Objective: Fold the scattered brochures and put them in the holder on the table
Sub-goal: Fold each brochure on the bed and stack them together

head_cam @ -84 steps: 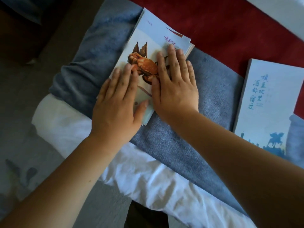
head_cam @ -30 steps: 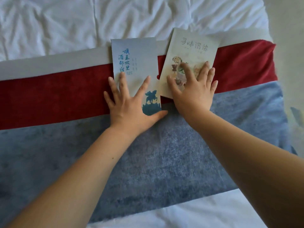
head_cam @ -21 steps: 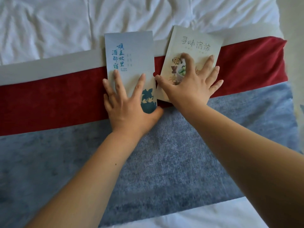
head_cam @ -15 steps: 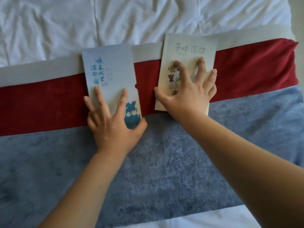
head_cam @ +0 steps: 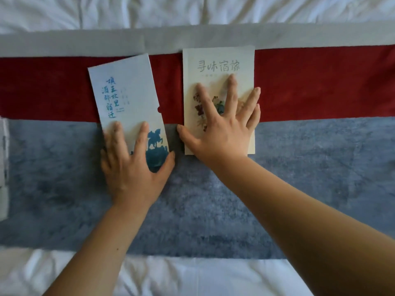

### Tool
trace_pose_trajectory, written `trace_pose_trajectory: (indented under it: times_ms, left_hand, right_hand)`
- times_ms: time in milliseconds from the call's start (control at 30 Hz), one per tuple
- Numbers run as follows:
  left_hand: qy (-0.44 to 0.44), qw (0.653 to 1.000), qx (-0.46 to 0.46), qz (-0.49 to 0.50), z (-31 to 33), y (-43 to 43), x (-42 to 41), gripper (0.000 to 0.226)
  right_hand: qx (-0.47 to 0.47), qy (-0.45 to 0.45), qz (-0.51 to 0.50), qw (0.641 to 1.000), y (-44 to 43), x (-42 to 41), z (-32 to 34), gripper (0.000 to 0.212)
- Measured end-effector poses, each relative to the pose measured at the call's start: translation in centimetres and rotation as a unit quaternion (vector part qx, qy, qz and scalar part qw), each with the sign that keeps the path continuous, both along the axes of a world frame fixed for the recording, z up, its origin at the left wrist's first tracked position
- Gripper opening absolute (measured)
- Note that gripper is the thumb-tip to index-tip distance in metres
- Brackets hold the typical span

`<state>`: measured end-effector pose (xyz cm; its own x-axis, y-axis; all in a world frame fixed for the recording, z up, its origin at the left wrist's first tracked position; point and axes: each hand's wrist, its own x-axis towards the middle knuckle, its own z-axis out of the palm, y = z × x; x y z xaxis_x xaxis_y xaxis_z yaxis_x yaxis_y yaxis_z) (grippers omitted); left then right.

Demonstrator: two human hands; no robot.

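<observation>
Two folded brochures lie side by side on the bed runner. The pale blue brochure point(head_cam: 126, 99), with blue lettering and a horse-rider picture, sits on the left, tilted a little. My left hand point(head_cam: 134, 165) rests flat on its lower end with fingers straight. The cream brochure point(head_cam: 220, 60), with grey lettering and a flower picture, sits upright on the right. My right hand point(head_cam: 222, 129) presses flat on its middle, fingers spread. No holder is in view.
The bed runner has a red band point(head_cam: 320, 82) above a blue-grey band point(head_cam: 299, 167). White bedding point(head_cam: 192, 9) lies beyond it and also nearer me. A pale object point(head_cam: 3, 167) shows at the left edge.
Earlier both hands pressed a crab-picture brochure elsewhere. Since a second ago both hands slid the two brochures toward me and apart, onto the blue-grey band; the blue one moved left.
</observation>
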<state>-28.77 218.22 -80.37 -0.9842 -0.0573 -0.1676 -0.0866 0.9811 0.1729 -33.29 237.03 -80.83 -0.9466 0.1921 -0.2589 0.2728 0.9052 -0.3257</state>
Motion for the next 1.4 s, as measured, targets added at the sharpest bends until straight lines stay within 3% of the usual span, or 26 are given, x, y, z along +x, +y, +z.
trace_pose_trajectory:
  times_ms: [167, 367, 600, 900, 1133, 1333, 1400]
  left_hand:
    - [-0.004, 0.998, -0.026, -0.051, 0.0, -4.0, -0.1, 0.087]
    - [-0.027, 0.999, -0.023, -0.015, 0.5, -7.5, 0.3, 0.082]
    - [-0.038, 0.998, 0.038, -0.021, 0.3, -8.8, 1.3, 0.077]
    - [-0.035, 0.995, 0.082, -0.032, 0.2, -9.3, 1.6, 0.074]
    - [-0.034, 0.995, 0.092, -0.028, 0.0, -9.3, 1.6, 0.076]
    - [-0.03, 0.995, 0.091, -0.026, 0.1, -9.4, 1.6, 0.077]
    - [-0.034, 0.996, 0.078, -0.027, 0.1, -9.6, 1.5, 0.078]
  right_hand:
    - [0.013, -0.001, 0.041, 0.999, -5.1, 1.0, -0.2, 0.093]
    - [0.034, -0.028, 0.082, 0.996, -7.2, 1.9, 0.3, 0.097]
    - [0.03, -0.078, -0.003, 0.997, -8.8, 1.4, 1.7, 0.107]
    - [-0.033, -0.047, -0.101, 0.993, -12.0, 1.8, 2.0, 0.099]
    - [-0.02, -0.05, -0.116, 0.992, -13.1, 1.6, 1.6, 0.1]
    - [-0.032, -0.04, -0.119, 0.992, -13.5, 2.3, 1.3, 0.083]
    - [-0.074, -0.019, -0.152, 0.985, -13.4, 2.4, 1.6, 0.079]
